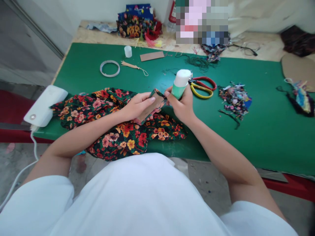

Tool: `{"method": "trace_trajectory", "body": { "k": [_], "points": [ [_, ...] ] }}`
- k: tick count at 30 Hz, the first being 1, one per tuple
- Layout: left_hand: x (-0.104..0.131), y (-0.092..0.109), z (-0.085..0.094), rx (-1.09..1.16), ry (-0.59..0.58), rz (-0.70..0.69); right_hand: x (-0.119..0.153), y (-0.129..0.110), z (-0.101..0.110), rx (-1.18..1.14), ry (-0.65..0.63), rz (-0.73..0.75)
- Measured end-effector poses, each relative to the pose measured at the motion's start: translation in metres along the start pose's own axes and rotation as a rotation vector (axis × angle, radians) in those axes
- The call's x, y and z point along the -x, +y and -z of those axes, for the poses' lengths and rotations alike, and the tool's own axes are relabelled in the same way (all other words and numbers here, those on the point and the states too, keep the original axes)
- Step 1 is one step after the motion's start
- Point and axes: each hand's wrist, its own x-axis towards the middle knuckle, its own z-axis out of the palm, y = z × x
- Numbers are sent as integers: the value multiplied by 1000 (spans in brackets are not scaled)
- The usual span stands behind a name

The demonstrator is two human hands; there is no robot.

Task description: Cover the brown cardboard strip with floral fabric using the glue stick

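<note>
My left hand [140,104] is closed around a flat brown cardboard strip [149,109], tilted upward, with floral fabric folded over its upper end. My right hand [183,104] grips a white and green glue stick [181,83], white end up. The thumb and finger of that hand are also at the strip's upper right corner; whether they pinch the fabric is hard to tell. Beneath both hands, a dark floral cloth [118,136] with red, pink and yellow flowers lies bunched and hangs over the table's front edge. Scissors [203,88] with red and yellow handles lie just right of the glue stick.
On the green table [265,137] are a tape roll [110,68], a white cap [128,51], a cardboard strip [152,56] and fabric scraps [235,98]. A white corded device [45,105] stands at the left edge. Glasses [243,49] and folded fabrics [134,24] lie behind.
</note>
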Motion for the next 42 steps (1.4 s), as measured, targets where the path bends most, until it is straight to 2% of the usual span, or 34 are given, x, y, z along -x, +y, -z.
{"method": "trace_trajectory", "body": {
  "k": [3,6,13,17,22,26,29,31,34,36,42],
  "points": [
    [0,-1,1,-11,2,-26,-2,-6,-3,-188,-9,-65],
    [-1,-1,2,-45,-8,-15,-3,-13,-4,-261,-37,-93],
    [-3,-5,3,-114,-52,-79,1,-28,-3,-145,-88,-80],
    [-3,-5,5,-149,-11,-58,3,-33,-4,-115,-104,-86],
    [-4,-3,7,-202,58,-105,4,-36,-4,-120,-97,-79],
    [-3,-2,3,-128,85,-61,4,-33,-3,-105,-95,-72],
    [-4,-3,2,-74,128,-79,5,-28,-3,-59,-65,-50],
    [-4,-4,3,-54,109,-65,5,-26,-4,-30,-46,-37],
    [-4,-5,4,-6,16,-36,4,-26,-4,1,-43,-25],
    [-4,-4,5,37,7,-14,4,-25,-5,14,-37,-27],
    [-11,0,5,270,229,136,0,-9,-2,-97,-2,-59]
  ]
}}
